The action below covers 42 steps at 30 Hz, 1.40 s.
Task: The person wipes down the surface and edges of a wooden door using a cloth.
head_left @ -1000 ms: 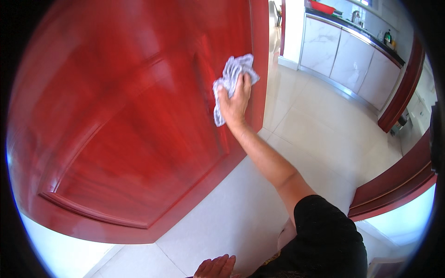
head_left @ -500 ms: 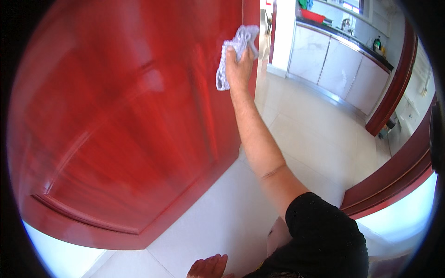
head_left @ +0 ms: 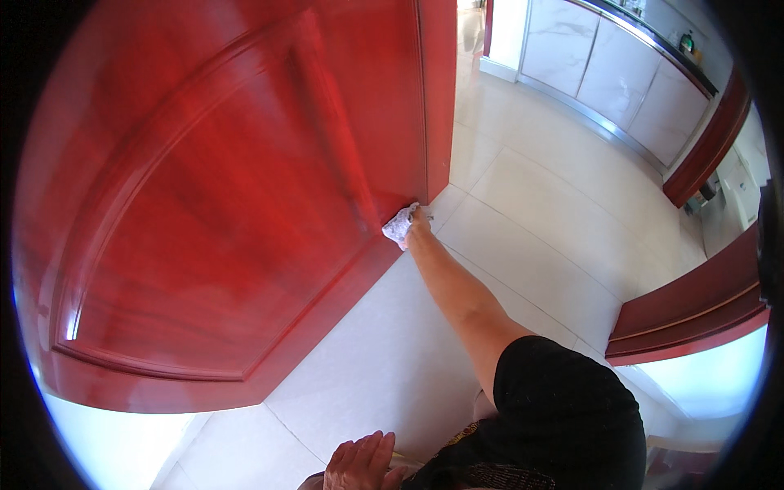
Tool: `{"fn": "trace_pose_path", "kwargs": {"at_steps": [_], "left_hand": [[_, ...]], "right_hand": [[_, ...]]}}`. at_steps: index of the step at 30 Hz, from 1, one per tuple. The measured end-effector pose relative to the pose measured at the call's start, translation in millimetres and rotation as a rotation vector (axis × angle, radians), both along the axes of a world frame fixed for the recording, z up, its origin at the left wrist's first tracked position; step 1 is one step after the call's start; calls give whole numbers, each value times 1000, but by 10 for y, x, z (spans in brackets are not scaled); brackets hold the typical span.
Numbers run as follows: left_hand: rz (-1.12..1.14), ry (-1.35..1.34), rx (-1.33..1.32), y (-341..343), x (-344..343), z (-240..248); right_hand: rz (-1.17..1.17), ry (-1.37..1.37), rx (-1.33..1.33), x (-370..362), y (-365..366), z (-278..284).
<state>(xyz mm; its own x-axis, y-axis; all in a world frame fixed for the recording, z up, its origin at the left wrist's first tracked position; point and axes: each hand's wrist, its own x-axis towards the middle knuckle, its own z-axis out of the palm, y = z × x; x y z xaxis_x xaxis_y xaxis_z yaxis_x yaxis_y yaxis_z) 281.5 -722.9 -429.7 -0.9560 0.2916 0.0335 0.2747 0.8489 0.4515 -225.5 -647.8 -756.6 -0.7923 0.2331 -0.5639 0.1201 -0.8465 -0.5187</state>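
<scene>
A red wooden door (head_left: 220,220) with a raised panel fills the left half of the view. My right arm stretches out to its low far corner. There my right hand (head_left: 418,226) presses a pale, crumpled cloth (head_left: 400,225) against the door's bottom edge. Part of the fingers is hidden by the cloth. My left hand (head_left: 361,463) is low in front of my body, its fingers stretched out side by side with nothing in them. What it rests on is mostly hidden.
Pale floor tiles (head_left: 523,220) run beyond the door. White marbled cabinets (head_left: 616,69) stand at the far right, with a dark bottle (head_left: 687,42) on the counter. A dark red door frame (head_left: 694,302) curves along the right side.
My right hand has gone down along the door's far edge with the cloth, from high up to the bottom corner. The view has tilted downward. My left hand shows more.
</scene>
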Motion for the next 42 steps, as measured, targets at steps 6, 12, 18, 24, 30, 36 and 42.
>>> {"fn": "trace_pose_path", "kwargs": {"at_steps": [6, 12, 18, 24, 30, 36, 42], "left_hand": [[-22, 36, 21, -16, -39, 54], [-2, 31, 5, -46, 36, 97], [-41, -93, -35, -156, -269, -6], [-202, 142, -51, -257, -1068, 294], [42, 391, 524, -181, -2533, 337], [374, 425, 1000, -129, -3245, 415], [363, 487, 1010, -44, -3257, 246]], "right_hand": [[-9, 168, 99, -353, 396, 546], [47, 773, 645, 730, 98, 2739], [-322, 1021, 1531, 1338, -529, 2931], [-468, 1203, 1666, 1216, -489, 2719], [-416, 1216, 1528, 1199, -546, 2682], [-338, 1314, 1314, 1133, -446, 2696], [-104, 1521, 1349, 931, 171, 2687]]}}
